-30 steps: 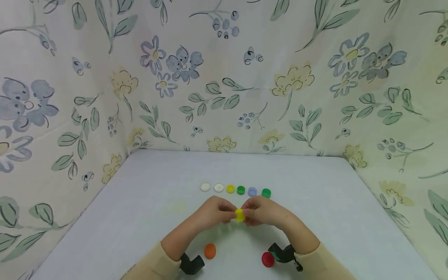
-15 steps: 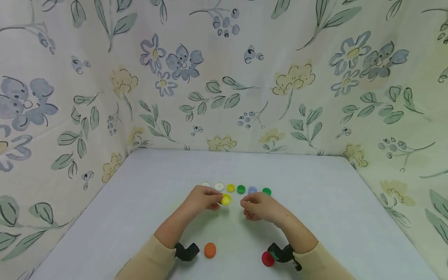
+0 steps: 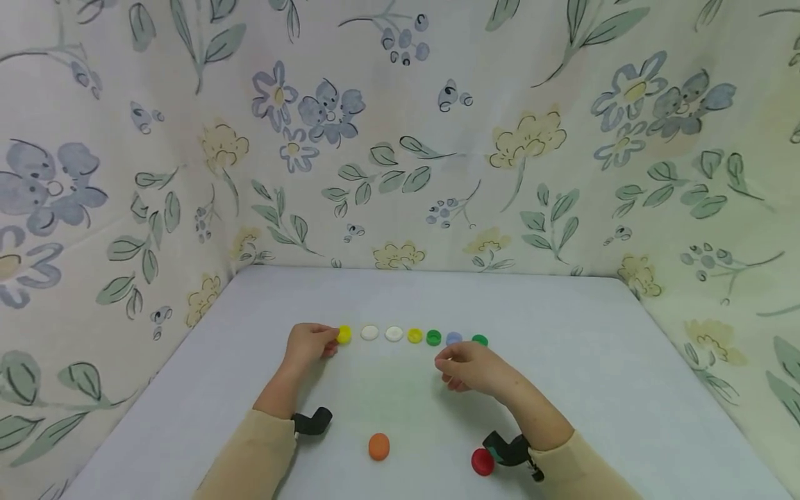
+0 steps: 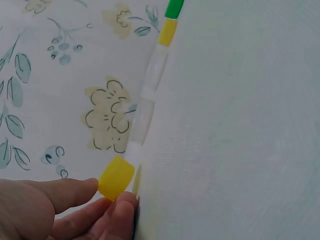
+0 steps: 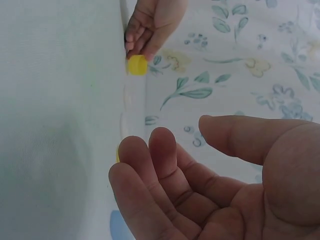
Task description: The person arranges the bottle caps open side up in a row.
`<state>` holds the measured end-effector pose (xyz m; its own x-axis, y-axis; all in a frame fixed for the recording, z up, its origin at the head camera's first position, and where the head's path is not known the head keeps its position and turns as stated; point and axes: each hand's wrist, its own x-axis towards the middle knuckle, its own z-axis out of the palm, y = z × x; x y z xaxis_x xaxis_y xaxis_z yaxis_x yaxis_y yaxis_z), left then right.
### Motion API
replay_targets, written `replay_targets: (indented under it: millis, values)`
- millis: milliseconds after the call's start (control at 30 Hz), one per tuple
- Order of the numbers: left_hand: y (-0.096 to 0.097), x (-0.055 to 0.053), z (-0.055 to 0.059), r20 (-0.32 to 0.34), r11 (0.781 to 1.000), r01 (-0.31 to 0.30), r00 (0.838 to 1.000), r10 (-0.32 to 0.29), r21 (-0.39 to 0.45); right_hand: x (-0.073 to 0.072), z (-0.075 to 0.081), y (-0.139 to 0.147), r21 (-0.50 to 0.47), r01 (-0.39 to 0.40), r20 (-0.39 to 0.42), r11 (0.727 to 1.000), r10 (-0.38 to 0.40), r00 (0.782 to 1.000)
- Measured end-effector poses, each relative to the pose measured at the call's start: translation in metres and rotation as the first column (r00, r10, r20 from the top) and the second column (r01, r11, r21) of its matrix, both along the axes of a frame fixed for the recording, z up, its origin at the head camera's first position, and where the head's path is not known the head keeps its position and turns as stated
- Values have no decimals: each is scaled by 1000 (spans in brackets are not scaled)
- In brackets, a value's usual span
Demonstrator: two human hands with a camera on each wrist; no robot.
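Observation:
My left hand pinches a yellow bottle cap between thumb and fingertips, at the left end of a row of caps. In the left wrist view that yellow cap is tilted close to the tabletop; whether it touches is unclear. To its right lie a white cap, a second white cap, a yellow cap, a green cap, a blue cap and another green cap. Just in front of the blue one, my right hand hovers with loosely bent fingers, holding nothing.
Nearer the front lie an orange cap and a red cap, the latter beside the right wrist's black camera mount. Flowered cloth hangs behind and at both sides of the white table.
Both hands were at the yellow cap; the right let go, and the left carried it leftward and away to the row's left end. The right hand has stayed nearly in place.

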<state>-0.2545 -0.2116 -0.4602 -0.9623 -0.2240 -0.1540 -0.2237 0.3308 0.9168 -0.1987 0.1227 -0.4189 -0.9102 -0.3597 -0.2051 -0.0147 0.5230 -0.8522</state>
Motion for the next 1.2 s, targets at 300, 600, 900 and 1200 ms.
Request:
replay_targets:
  millis: [300,600,900,1200]
  values:
    - [9,-7,-7,-135,998,-38,990,31,-44,-2,2,2,-4,-15,-15,1000,15,1000]
    - [10,-3,-2,-64,994,-1,998,-6,-109,-1,3,1,3,-14,-13,1000,14,1000]
    - [10,5,6,-67,992,15,997,-24,-127,0,4,1,0,-31,-27,1000,31,999]
    - [11,8,10,-94,987,55,993,-69,-148,9,0,-8,22,-75,-8,997,75,997]
